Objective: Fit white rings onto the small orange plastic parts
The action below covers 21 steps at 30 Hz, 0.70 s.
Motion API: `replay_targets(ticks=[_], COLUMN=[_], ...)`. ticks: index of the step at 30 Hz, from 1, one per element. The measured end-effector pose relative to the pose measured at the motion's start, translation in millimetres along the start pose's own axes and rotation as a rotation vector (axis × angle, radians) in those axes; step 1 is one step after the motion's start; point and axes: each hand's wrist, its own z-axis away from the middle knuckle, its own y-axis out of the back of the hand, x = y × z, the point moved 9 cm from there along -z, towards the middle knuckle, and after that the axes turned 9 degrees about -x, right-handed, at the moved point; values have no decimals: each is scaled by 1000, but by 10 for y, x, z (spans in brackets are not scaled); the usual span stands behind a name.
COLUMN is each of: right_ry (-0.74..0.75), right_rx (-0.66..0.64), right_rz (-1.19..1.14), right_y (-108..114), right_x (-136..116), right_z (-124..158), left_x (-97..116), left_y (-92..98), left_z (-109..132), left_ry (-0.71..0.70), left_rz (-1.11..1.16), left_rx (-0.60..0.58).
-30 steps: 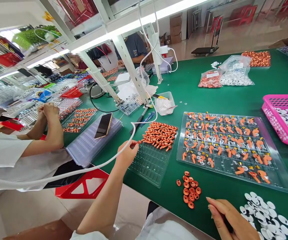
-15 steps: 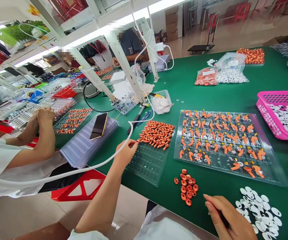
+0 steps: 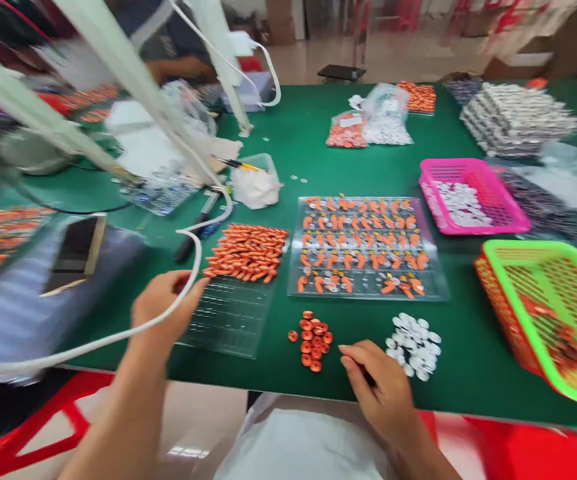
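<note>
My left hand (image 3: 165, 303) hovers at the left edge of a clear plastic tray (image 3: 231, 317) that carries a heap of orange parts (image 3: 245, 252); its fingers are pinched together, and a white cable (image 3: 188, 267) crosses it. My right hand (image 3: 381, 387) rests on the green table (image 3: 468, 347) near the front edge, fingers curled over something dark I cannot make out. Between the hands lies a small pile of orange rings (image 3: 312, 340). A pile of white discs (image 3: 415, 345) sits just right of the right hand. Behind them a clear tray of orange pieces (image 3: 363, 247) lies flat.
A pink basket (image 3: 471, 197) of white parts stands at the right, a green basket (image 3: 551, 313) nested in an orange one at the near right. Bags of parts (image 3: 368, 127) lie at the back. A phone (image 3: 75, 253) rests on stacked trays at left. A person sits across the table.
The view has swung right and down, bringing the green basket and stacked trays into sight. My left hand has drawn back a little from the orange heap. My right hand stays on the table.
</note>
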Motion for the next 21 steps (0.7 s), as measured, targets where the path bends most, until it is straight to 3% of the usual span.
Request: replay_targets(ticks=[2,5,7,10,13,21], right_ry=[15,-94,-241,-310,-282,-195], right_rx=[29,108,215,274,144,-127], right_rz=[-26,51,179,333,400,685], right_y=[61,315,604,915,954,974], right_x=[-19,93,222,296,338,502], right_z=[27,141,263,344,224,-494], left_x=[169,745,1165,1591,1843,2159], left_y=[14,-48,-139,-361,-486,-518], left_z=[171,584,914,1243,1353,1512], left_ry=[-4,-303,-568,-762,-825,-910], left_rz=[-1,116,312,497,635,642], left_rx=[41,15,-92,-323,-427,-396])
